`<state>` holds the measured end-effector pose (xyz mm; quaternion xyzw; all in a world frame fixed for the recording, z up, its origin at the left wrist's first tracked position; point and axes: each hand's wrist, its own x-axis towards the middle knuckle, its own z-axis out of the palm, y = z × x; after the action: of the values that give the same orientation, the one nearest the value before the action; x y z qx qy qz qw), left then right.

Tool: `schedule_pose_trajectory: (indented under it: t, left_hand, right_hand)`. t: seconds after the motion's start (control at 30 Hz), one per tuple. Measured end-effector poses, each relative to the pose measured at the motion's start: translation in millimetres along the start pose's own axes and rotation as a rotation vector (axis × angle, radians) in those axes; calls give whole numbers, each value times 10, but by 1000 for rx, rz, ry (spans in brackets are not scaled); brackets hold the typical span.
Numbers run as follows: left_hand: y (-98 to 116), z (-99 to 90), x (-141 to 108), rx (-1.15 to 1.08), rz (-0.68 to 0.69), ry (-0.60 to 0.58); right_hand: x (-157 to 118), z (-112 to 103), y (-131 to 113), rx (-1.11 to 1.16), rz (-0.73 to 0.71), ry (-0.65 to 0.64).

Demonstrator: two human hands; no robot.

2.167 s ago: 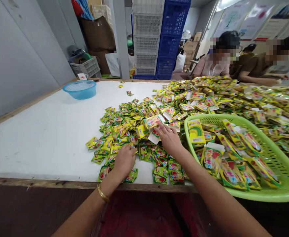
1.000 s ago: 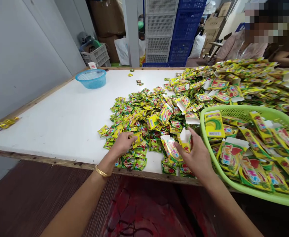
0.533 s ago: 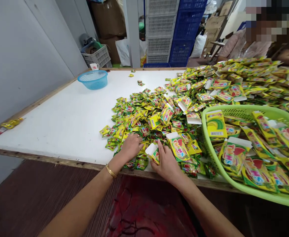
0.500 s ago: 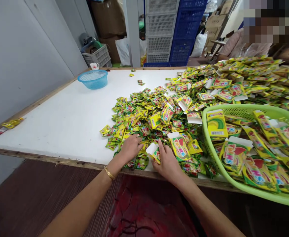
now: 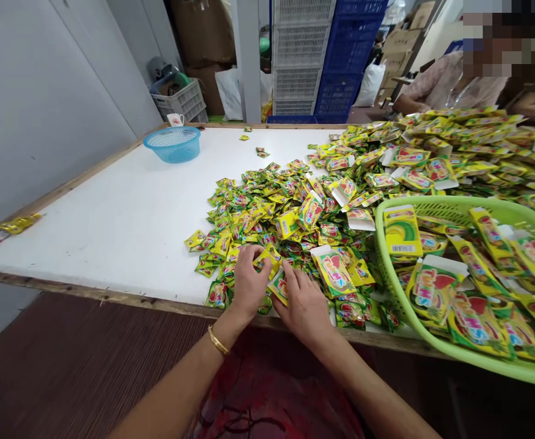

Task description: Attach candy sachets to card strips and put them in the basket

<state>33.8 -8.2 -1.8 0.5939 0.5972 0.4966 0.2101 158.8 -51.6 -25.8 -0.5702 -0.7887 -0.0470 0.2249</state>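
My left hand (image 5: 250, 281), with a gold bracelet at the wrist, pinches a small yellow-green candy packet (image 5: 270, 258) between thumb and fingers. Close beside it, my right hand (image 5: 304, 303) holds a small printed box (image 5: 279, 285) whose upper end faces the packet. Both hands are over the near edge of a pile of wrapped packets (image 5: 249, 210). A larger printed box (image 5: 334, 270) with a raised white flap lies just right of my right hand.
A green basket (image 5: 389, 268) of printed boxes stands at the right. Behind it is a heap of boxes (image 5: 482, 143), with a person (image 5: 450, 82) beyond. A blue basket (image 5: 176, 149) and a cup (image 5: 175, 119) are at the far left of the white table (image 5: 125, 225).
My left hand has come up from the pile with a packet, toward the box. The box's white flap no longer shows, and my right hand's fingers lie closer over it.
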Motion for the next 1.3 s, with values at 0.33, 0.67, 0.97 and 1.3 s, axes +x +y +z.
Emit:
schedule_pose_trajectory:
  t: [0.33,0.67,0.97,1.3]
  left_hand:
    - [55,-228,164,-65,-155,-554]
    - [268,-413,340,271,111,-887]
    - [226,-239,150,249,25,-626]
    - [262,-289,86,-81,-154,-500]
  right_hand:
    - [8,-5,178,14,-36,127]
    - [-1,-123,209,-92,-276,68]
    - [-27,-100,146,-97,-292,111]
    - [9,-112,165,-52,-228,110]
